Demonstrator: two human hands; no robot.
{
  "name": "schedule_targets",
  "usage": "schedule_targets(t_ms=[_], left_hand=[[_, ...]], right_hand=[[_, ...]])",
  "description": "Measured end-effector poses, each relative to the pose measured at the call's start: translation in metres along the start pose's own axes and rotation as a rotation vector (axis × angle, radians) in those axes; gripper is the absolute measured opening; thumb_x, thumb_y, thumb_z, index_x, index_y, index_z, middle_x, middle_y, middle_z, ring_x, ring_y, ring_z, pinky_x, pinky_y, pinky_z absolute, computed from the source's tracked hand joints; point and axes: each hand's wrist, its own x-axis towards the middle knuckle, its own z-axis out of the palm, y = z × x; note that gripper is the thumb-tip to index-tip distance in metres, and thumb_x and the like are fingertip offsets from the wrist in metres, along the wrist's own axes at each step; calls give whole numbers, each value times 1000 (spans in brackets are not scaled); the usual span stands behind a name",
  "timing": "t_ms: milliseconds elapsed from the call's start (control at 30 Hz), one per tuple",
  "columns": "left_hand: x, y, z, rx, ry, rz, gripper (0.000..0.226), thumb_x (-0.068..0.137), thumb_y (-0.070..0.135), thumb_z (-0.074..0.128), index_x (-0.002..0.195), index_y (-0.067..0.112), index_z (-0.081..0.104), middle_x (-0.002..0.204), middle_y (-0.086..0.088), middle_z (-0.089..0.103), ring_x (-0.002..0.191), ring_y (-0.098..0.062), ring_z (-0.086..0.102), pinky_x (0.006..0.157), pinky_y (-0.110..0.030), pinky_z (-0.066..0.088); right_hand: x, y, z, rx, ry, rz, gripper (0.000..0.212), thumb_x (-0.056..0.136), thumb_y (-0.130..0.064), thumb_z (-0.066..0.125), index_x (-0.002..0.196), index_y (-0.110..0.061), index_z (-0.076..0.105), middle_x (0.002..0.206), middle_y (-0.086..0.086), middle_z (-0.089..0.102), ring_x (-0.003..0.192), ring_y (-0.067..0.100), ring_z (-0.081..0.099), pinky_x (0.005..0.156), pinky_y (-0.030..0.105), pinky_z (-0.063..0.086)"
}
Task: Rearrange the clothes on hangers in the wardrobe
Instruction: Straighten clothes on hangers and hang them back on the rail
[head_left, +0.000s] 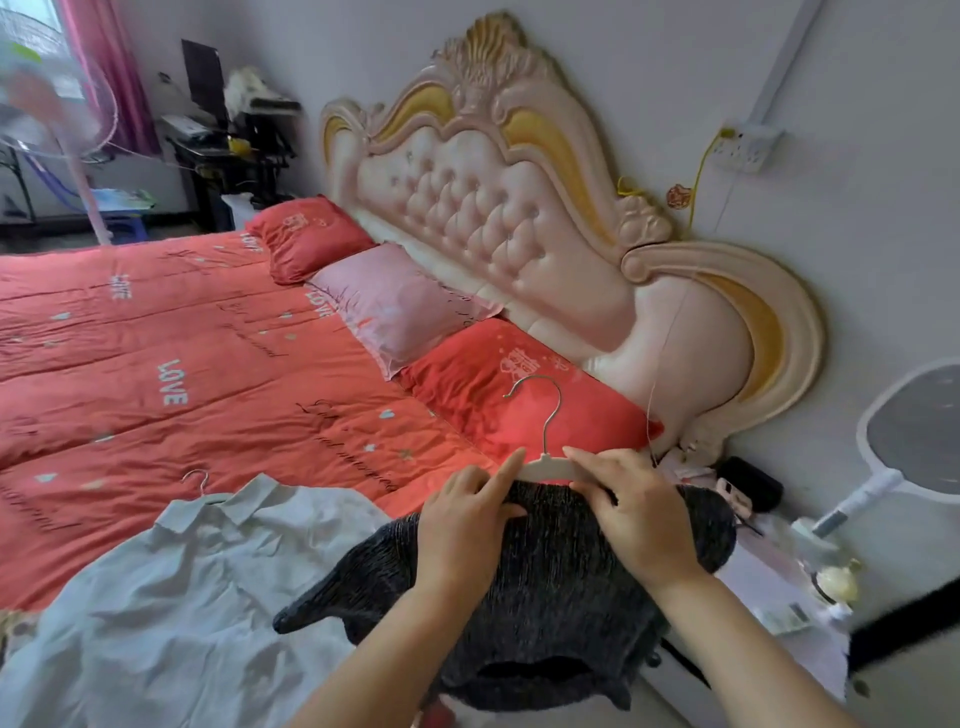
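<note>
bed (156, 364) with red-orange quilt (291, 395), printed "LOVE"; pink tufted headboard (519, 218), gold trim, grey wall (857, 260). pale collared shirt (171, 597) lies on it, left. dark grey knit sweater (561, 597) at near edge, white metal-hooked hanger (545, 466) in its neck. hands: left hand (462, 525) pinches the collar, right hand (639, 509) grips the hanger's shoulder.

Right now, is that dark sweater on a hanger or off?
On, seemingly: the white hanger pokes from the neck of the dark sweater, which left hand and right hand grip.
</note>
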Motion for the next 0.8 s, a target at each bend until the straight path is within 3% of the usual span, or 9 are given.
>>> schedule_targets(t_ms=[233, 467, 567, 667, 800], left_hand=[[66, -70, 59, -12, -22, -177, 53, 86, 16, 63, 135, 26, 47, 87, -7, 59, 82, -27, 55, 71, -38, 44], [147, -162, 112, 72, 0, -360, 60, 65, 2, 80, 120, 18, 63, 67, -6, 56, 57, -25, 56, 49, -35, 51], [174, -205, 134, 121, 16, -444, 61, 63, 3, 82, 119, 19, 64, 66, -6, 56, 55, -24, 56, 47, -35, 50], [189, -253, 156, 159, -19, -542, 59, 68, 5, 79, 122, 20, 62, 71, -6, 60, 60, -25, 58, 51, -36, 51], [193, -312, 179, 261, -87, -726, 55, 84, 22, 66, 134, 33, 47, 88, -4, 57, 80, -25, 55, 68, -34, 42]], right_hand=[[86, 58, 87, 79, -140, -76, 42, 72, 0, 76, 111, -15, 69, 83, 1, 67, 73, 22, 64, 59, 38, 56], [190, 113, 212, 221, -321, -141, 43, 71, 0, 77, 109, -17, 70, 83, -1, 68, 67, 18, 64, 56, 28, 53], [228, 129, 269, 257, -384, -167, 42, 70, -1, 78, 107, -18, 71, 82, -4, 67, 70, 15, 64, 58, 25, 51], [255, 139, 329, 313, -452, -181, 40, 70, -3, 78, 106, -18, 72, 82, -4, 67, 72, 16, 65, 59, 25, 52], [272, 146, 406, 374, -571, -191, 36, 74, -6, 76, 107, -20, 72, 85, -3, 67, 76, 20, 65, 60, 33, 54]])
